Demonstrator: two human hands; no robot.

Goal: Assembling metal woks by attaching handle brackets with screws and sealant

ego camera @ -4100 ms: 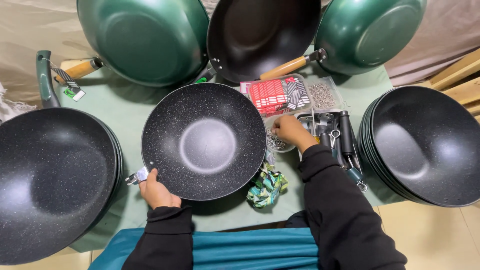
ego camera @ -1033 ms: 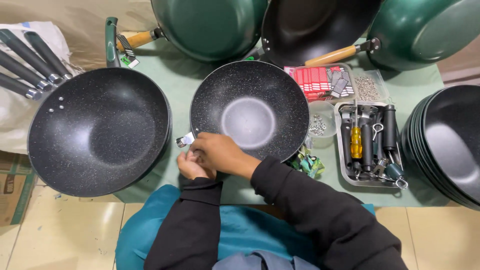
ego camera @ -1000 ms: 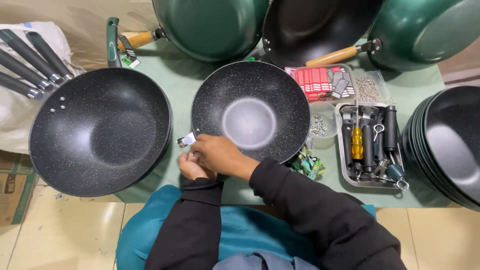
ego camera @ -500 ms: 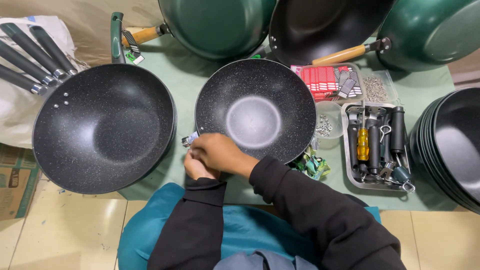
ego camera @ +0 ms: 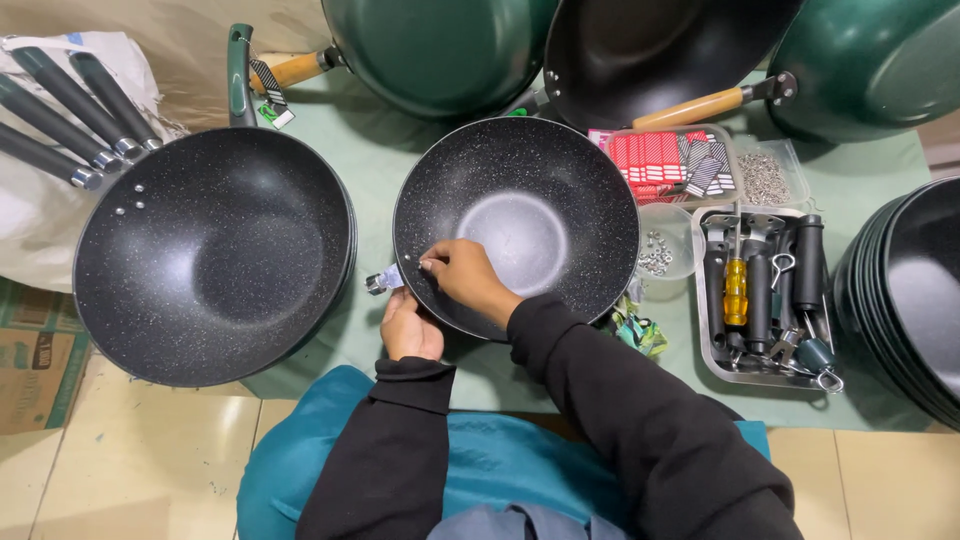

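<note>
Two hands meet at the left rim of the speckled black wok (ego camera: 520,225) in the middle of the frame, on the green table (ego camera: 400,170). My left hand (ego camera: 410,325) is closed under the rim, holding the small metal handle bracket (ego camera: 385,281), which sticks out to the left, its long axis level across the frame. My right hand (ego camera: 462,280) pinches its fingertips inside the rim; I cannot tell what they hold. A larger wok stack (ego camera: 215,255) lies left, a tool tray (ego camera: 765,295) right.
</note>
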